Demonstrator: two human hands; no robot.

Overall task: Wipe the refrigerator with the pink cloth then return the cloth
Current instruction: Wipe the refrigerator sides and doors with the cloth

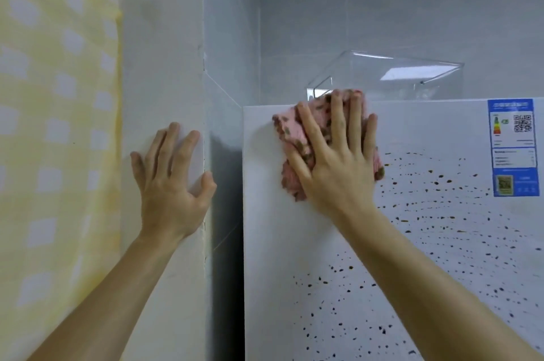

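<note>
The white refrigerator (441, 242) fills the lower right, its door speckled with many dark brown spots except for a cleaner strip along its left side. My right hand (335, 154) lies flat with fingers spread, pressing the pink cloth (290, 133) against the door's upper left corner. The cloth is bunched and stained with brown flecks, and part of it is hidden under my palm. My left hand (170, 178) rests open on the corner of the white wall to the left of the refrigerator, holding nothing.
A clear plastic box (391, 74) stands on top of the refrigerator. A blue energy label (513, 148) is stuck at the door's upper right. A yellow checked curtain (56, 125) hangs at the far left. A dark gap (226, 242) separates wall and refrigerator.
</note>
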